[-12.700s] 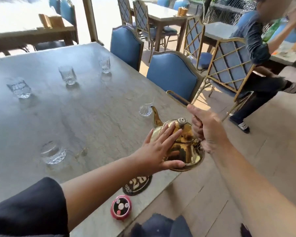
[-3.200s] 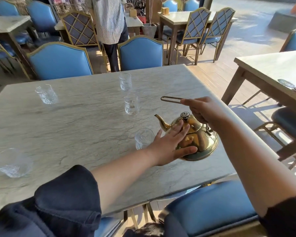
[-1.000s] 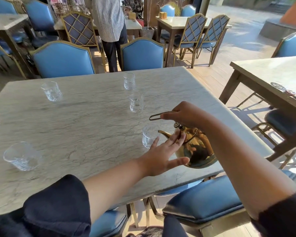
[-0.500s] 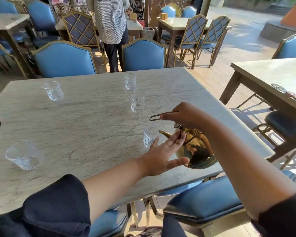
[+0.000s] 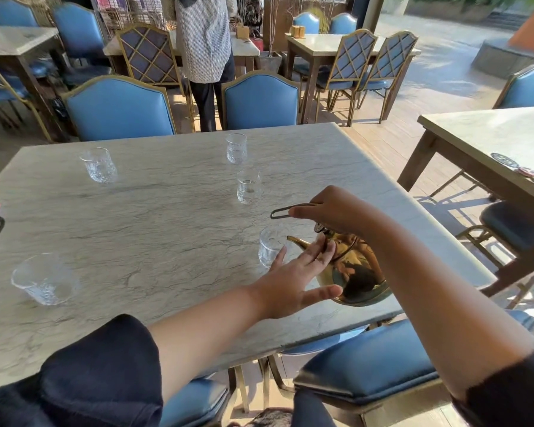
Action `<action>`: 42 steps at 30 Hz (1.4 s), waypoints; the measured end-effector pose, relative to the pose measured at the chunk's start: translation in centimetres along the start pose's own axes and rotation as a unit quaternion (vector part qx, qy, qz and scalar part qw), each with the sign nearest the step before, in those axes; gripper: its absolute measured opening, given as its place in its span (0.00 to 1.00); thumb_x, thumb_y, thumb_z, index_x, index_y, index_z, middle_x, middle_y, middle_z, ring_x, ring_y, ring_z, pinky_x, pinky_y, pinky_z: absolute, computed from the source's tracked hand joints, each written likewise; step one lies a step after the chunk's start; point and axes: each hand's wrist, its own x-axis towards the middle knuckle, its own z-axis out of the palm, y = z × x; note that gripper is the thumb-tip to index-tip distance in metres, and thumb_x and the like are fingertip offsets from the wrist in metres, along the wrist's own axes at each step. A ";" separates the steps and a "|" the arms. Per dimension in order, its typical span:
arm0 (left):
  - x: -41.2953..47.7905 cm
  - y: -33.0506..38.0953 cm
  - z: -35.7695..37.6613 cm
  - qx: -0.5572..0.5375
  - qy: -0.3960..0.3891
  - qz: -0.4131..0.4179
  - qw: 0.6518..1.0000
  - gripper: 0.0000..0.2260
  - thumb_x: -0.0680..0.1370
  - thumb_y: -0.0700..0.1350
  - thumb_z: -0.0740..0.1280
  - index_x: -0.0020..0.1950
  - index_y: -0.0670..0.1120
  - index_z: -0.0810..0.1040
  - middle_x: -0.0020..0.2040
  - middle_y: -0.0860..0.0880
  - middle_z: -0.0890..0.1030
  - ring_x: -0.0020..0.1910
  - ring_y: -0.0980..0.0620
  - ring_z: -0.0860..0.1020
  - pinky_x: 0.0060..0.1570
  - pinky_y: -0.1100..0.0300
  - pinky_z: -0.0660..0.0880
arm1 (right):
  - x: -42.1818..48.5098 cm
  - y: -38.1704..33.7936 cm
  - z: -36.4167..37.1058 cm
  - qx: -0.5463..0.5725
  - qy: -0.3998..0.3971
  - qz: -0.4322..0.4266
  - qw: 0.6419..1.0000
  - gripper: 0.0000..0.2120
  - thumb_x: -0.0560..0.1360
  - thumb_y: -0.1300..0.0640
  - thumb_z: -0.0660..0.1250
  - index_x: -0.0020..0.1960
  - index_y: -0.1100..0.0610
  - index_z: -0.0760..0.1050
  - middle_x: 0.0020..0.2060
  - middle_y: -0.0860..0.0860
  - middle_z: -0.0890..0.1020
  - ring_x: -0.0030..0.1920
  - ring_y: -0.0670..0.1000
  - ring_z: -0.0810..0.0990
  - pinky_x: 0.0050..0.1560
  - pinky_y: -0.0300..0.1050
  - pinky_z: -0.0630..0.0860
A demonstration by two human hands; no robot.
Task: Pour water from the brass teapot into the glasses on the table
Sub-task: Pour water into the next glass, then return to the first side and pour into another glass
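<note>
**Fig.: Brass teapot tipped over the nearest glass**

R. hand (image 5: 333,211) is clenched on the thin wire handle (image 5: 285,211) of the brass teapot (image 5: 356,272), w/ the pot hanging below the fist, raised off the marble table (image 5: 154,241) and tilted spout-down. Spout tip (image 5: 292,239) sits at the rim of the nearest glass (image 5: 270,249), just ahead of the L. fingertips. L. hand (image 5: 293,282) is released, palm flat, fingers spread against the pot's side and lid (image 5: 319,228); grasps nothing. Beyond the R. hand: a 2nd glass (image 5: 248,186), then a 3rd (image 5: 236,148). Well to the L. of the L. hand: a 4th glass (image 5: 43,278); far L., a 5th (image 5: 98,164). Whether water is flowing can't be told.
</note>
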 end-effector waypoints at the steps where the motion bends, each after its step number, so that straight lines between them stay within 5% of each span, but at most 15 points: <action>1: 0.0 0.0 0.0 0.001 0.000 -0.001 1.000 0.40 0.68 0.74 0.41 0.74 0.56 0.35 0.75 0.55 0.33 0.75 0.60 0.42 0.70 0.45 0.31 | 0.0 0.1 0.0 0.003 0.000 -0.002 1.000 0.22 0.73 0.42 0.66 0.30 0.57 0.71 0.25 0.49 0.72 0.24 0.43 0.69 0.24 0.35 0.62; 22: 0.6 1.5 0.7 0.013 -0.002 -0.033 0.999 0.41 0.68 0.73 0.42 0.75 0.55 0.36 0.75 0.55 0.34 0.75 0.59 0.41 0.69 0.46 0.30 | -0.5 1.9 -0.1 0.034 0.010 -0.021 0.999 0.23 0.73 0.42 0.66 0.28 0.58 0.69 0.23 0.49 0.70 0.22 0.44 0.66 0.25 0.38 0.61; 25: 1.0 1.8 0.8 0.016 0.004 -0.042 0.999 0.41 0.68 0.73 0.42 0.75 0.56 0.37 0.75 0.55 0.34 0.75 0.59 0.42 0.68 0.46 0.30 | -0.5 2.5 -0.3 0.074 0.012 -0.020 0.997 0.22 0.73 0.43 0.67 0.32 0.61 0.71 0.26 0.53 0.71 0.29 0.50 0.69 0.29 0.41 0.61; 29: 1.3 2.3 0.5 0.030 -0.008 -0.054 0.998 0.38 0.70 0.71 0.44 0.76 0.56 0.39 0.75 0.56 0.35 0.74 0.61 0.42 0.69 0.45 0.30 | -1.1 3.5 -0.9 0.132 0.019 -0.012 0.991 0.22 0.72 0.44 0.68 0.31 0.59 0.69 0.23 0.50 0.67 0.17 0.42 0.61 0.22 0.35 0.59; 36: 1.7 3.6 -0.3 0.071 -0.014 -0.044 0.996 0.32 0.77 0.64 0.51 0.77 0.54 0.45 0.77 0.53 0.41 0.74 0.61 0.39 0.69 0.44 0.30 | -2.2 6.0 -1.2 0.221 0.034 0.008 0.975 0.22 0.71 0.43 0.69 0.30 0.57 0.67 0.23 0.50 0.64 0.23 0.47 0.59 0.27 0.40 0.58; 42: 2.2 4.7 -0.5 0.052 0.032 -0.025 0.998 0.30 0.77 0.63 0.53 0.76 0.55 0.52 0.78 0.54 0.48 0.75 0.61 0.43 0.71 0.43 0.33 | -3.8 7.2 -1.4 0.344 0.085 0.008 0.935 0.23 0.71 0.46 0.70 0.26 0.54 0.63 0.21 0.49 0.62 0.19 0.45 0.56 0.21 0.36 0.56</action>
